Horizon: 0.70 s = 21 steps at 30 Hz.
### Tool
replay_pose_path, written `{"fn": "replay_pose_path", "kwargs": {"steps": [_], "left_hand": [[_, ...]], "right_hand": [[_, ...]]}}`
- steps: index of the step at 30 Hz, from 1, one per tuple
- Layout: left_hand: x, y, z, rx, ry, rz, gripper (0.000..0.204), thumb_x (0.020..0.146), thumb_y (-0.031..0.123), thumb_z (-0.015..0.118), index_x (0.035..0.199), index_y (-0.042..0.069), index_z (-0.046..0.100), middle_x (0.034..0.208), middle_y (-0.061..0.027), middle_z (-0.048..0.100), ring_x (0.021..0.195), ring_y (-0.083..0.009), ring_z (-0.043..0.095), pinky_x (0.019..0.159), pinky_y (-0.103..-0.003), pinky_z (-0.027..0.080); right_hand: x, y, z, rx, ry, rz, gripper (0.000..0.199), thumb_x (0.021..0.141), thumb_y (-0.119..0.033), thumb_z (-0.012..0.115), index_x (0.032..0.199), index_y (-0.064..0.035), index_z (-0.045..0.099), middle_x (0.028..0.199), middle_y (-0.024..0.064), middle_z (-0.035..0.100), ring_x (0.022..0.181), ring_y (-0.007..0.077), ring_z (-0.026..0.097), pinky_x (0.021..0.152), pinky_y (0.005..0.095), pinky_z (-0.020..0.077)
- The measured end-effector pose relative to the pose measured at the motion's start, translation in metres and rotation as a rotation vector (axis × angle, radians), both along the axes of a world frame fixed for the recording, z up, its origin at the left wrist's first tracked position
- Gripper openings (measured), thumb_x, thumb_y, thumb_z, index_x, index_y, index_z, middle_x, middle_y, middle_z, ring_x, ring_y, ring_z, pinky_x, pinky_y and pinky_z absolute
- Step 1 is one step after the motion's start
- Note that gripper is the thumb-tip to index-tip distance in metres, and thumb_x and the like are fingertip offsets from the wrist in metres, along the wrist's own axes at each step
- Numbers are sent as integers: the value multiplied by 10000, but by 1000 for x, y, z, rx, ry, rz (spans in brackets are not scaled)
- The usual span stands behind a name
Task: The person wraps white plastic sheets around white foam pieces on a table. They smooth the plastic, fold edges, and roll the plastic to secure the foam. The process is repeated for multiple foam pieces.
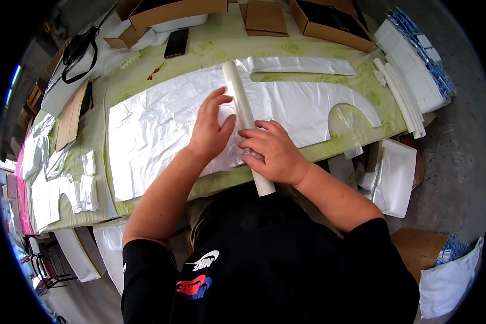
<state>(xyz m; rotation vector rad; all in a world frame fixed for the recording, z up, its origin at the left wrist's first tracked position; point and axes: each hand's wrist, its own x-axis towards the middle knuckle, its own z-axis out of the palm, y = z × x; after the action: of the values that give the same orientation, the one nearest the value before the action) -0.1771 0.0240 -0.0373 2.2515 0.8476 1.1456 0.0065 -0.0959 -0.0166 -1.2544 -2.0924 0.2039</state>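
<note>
A thin white plastic apron (pixel 151 129) lies spread on the table, wrinkled, with its long straps (pixel 308 66) toward the right. Across it rests a pale cream tube (pixel 240 97), slanting from the far side to the near edge, where its end juts past the table. My left hand (pixel 213 127) is just left of the tube, fingers apart, their tips at its side. Over the tube's lower half, my right hand (pixel 275 154) lies with fingers spread and fingertips on it. The part of the tube under the right hand is hidden.
Folded white plastic pieces (pixel 65 191) lie at the left. A phone (pixel 176 43) and a cardboard box (pixel 332 24) are at the far side. White tubes (pixel 399 97) lie by the right edge, near blue-and-white packs (pixel 421 54). A white bin (pixel 397 178) stands below.
</note>
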Motion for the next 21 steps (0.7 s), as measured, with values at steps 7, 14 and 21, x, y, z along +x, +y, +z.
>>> {"fn": "replay_pose_path", "kwargs": {"steps": [7,14,21], "left_hand": [[-4,16,0,-46,152,-142,221,944,199,683,1112,61,720,1390,-142,599,1404,-404,441,1161,-476,379],[-28,-14,11,83,373,-141,441,910,500,690,1246,216,716,1375,-148,513,1379,-447,397,1142,-536,360],[-49,-18,7,61,243,-94,416,882,346,736,1208,106,640,1381,-133,594,1303,-389,525,1136,-516,370]], "right_hand": [[1,20,-16,77,89,-237,280,816,-162,721,1090,-104,717,1226,108,649,1150,372,540,1030,495,394],[5,104,-38,10,-311,-482,460,890,-298,707,1340,-225,644,1530,171,389,1428,431,309,1157,613,262],[35,174,-12,-311,-420,-701,654,930,-561,610,1527,-322,492,1696,137,184,1550,450,118,1219,680,86]]}}
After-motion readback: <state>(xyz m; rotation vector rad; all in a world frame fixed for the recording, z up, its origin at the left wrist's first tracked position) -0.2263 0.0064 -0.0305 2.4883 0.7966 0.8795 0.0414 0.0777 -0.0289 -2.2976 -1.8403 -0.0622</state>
